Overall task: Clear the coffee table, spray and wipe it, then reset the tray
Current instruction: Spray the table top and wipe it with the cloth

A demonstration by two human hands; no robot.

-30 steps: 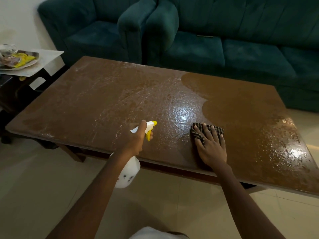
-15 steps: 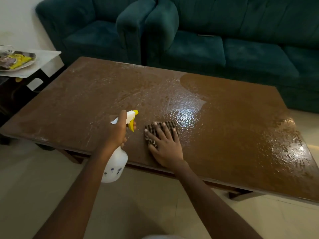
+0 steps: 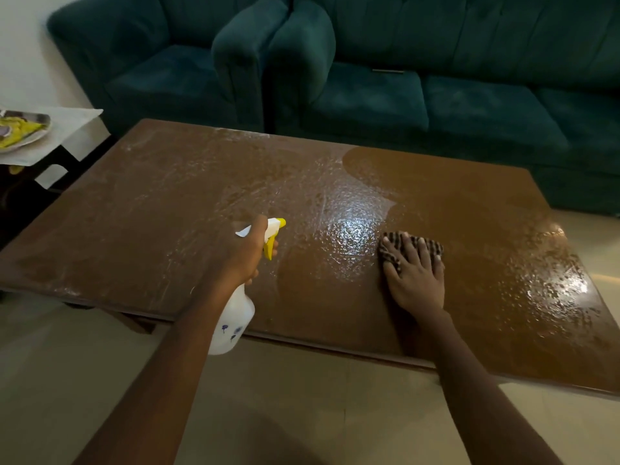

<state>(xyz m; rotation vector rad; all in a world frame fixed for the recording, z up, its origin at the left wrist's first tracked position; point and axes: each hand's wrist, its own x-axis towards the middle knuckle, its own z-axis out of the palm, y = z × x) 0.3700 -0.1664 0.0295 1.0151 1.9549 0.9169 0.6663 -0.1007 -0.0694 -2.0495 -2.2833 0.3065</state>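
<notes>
dim living room, teal sofa (image 3: 369, 95) and armchair (image 3: 161, 72) packed along the far side, and the brown table (image 3: 167, 196) fills the middle of the shot. we're in the spray-and-wipe step, by my read: clearing looks done, the reset not yet begun. right grip (image 3: 416, 273) lies flat, fingers spread and straight, pressing a striped cloth (image 3: 391, 245) onto the top near the front edge, right of centre. left grip (image 3: 240, 255) is curled round the neck of the bottle (image 3: 231, 325), a finger at its yellow trigger, nozzle aimed out over the table. the bottle's body hangs just past the front edge, over the floor (image 3: 302, 414). whether it's actually spraying, can't tell.

look at the surface: a smooth, even patch across the right side, whitish streaky film over the left half and the middle, a bright wet glare just left of the cloth. so the next move, i'd say, calls for sweeping the cloth leftward through that film, flat pressure, overlapping passes out to the left corners. plenty of open top for that. the bottle is the one thing in the cloth's lane and would want lifting aside.

edges now: the front lip runs close under both wrists and the sofa crowds the far edge. a side stand (image 3: 70, 129) sits near the left corner carrying the tray (image 3: 33, 115), well apart from both grips, waiting for the reset.
</notes>
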